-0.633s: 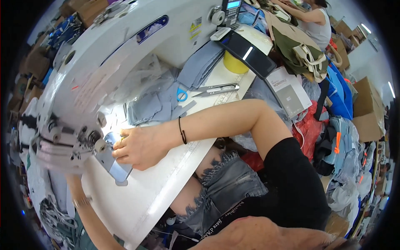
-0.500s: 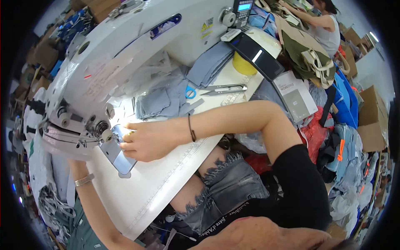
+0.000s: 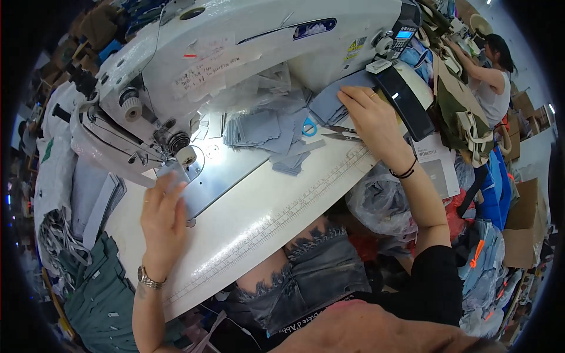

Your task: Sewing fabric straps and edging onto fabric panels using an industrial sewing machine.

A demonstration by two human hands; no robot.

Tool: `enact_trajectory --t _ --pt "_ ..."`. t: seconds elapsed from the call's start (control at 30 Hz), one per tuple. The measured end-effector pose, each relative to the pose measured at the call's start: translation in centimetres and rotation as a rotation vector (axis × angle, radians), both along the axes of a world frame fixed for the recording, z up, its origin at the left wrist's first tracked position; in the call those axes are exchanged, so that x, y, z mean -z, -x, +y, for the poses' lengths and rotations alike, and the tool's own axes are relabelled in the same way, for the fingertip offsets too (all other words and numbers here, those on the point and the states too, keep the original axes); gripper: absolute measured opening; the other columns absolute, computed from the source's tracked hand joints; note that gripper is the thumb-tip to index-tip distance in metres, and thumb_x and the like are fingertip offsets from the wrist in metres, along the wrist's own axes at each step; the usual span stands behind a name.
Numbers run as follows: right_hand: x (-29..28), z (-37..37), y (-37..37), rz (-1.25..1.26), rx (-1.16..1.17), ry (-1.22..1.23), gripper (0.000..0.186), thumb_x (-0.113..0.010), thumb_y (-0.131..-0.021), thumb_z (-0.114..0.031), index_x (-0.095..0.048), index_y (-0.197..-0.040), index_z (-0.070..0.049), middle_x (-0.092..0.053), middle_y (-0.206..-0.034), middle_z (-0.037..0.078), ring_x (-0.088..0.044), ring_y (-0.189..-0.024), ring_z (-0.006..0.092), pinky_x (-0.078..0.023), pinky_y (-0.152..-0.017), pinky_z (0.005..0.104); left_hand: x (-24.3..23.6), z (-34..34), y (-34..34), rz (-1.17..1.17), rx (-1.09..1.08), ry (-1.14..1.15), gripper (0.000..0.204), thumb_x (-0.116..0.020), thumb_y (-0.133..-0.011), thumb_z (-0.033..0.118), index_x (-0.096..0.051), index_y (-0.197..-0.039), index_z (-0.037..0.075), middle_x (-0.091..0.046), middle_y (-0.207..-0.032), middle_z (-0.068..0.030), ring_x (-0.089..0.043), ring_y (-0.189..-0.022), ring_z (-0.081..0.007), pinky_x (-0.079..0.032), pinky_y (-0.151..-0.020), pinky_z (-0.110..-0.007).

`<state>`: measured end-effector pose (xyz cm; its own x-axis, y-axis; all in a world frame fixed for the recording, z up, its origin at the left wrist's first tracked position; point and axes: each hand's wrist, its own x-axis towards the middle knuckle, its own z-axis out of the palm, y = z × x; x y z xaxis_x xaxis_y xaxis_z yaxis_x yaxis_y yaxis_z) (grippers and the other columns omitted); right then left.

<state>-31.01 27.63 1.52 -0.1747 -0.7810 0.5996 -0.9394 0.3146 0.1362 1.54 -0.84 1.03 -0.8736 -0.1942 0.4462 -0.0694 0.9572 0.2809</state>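
The white sewing machine [image 3: 265, 41] has its head over a metal plate [image 3: 220, 176] in the white table [image 3: 247, 235]. My left hand [image 3: 165, 226] is just below the needle area, its fingertips blurred; whether they hold the greyish thing beside them I cannot make out. At back right, my right hand [image 3: 371, 120] reaches onto a stack of grey-blue fabric [image 3: 326, 103], fingers extended over it. Smaller grey pieces [image 3: 253, 129] lie beside blue-handled scissors [image 3: 309, 125] and metal snips [image 3: 338, 135].
A dark phone [image 3: 403, 100] and white box [image 3: 441, 170] are at right, near olive bags [image 3: 462, 117] and a co-worker [image 3: 494, 88]. Green fabric [image 3: 97, 288] and bundled white material [image 3: 56, 194] fill the left. A cardboard box [image 3: 518, 229] stands far right.
My right hand has moved from the needle area up-right onto the fabric stack. My left hand has come out from behind the machine head to the plate's front. The view has shifted.
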Motion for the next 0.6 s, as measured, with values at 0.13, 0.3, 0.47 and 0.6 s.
enact_trajectory --t 0.13,0.3,0.47,0.6 --pt "0.5 0.0 0.3 -0.006 -0.044 0.101 0.030 -0.064 -0.075 -0.001 -0.067 -0.105 0.001 -0.067 -0.109 0.010 -0.064 -0.098 0.0273 -0.054 -0.081 0.0351 -0.1 2.5 2.6 0.030 0.297 0.195 0.035 -0.067 -0.075 -0.003 -0.066 -0.110 0.000 -0.066 -0.119 -0.0161 -0.068 -0.098 -0.0285 -0.057 -0.075 -0.038" --pt "1.3 -0.1 0.4 -0.097 -0.062 0.231 0.025 -0.072 -0.068 0.004 -0.067 -0.092 -0.003 -0.067 -0.099 0.008 -0.065 -0.091 0.0262 -0.054 -0.076 0.0358 -0.7 8.1 11.6 0.168 0.474 0.251 0.028 -0.071 -0.075 0.012 -0.067 -0.101 0.002 -0.061 -0.090 -0.0072 -0.064 -0.077 -0.0229 -0.053 -0.060 -0.034" --pt "1.4 -0.8 0.1 -0.003 -0.070 0.233 0.023 -0.071 -0.070 0.002 -0.065 -0.091 -0.003 -0.067 -0.099 0.007 -0.065 -0.091 0.0251 -0.054 -0.077 0.0360 -0.9 12.6 21.9 0.357 0.295 0.288 0.017 -0.073 -0.075 0.017 -0.063 -0.085 0.008 -0.053 -0.085 -0.0051 -0.056 -0.089 -0.0229 -0.051 -0.068 -0.033" --pt "1.7 -1.3 0.1 -0.016 -0.059 0.221 0.029 -0.070 -0.069 0.001 -0.066 -0.097 -0.002 -0.067 -0.106 0.008 -0.065 -0.099 0.0264 -0.054 -0.084 0.0376 0.1 11.1 23.0 0.369 0.336 0.354 0.015 -0.069 -0.070 0.014 -0.062 -0.081 0.008 -0.052 -0.082 -0.0057 -0.056 -0.084 -0.0239 -0.051 -0.071 -0.033"
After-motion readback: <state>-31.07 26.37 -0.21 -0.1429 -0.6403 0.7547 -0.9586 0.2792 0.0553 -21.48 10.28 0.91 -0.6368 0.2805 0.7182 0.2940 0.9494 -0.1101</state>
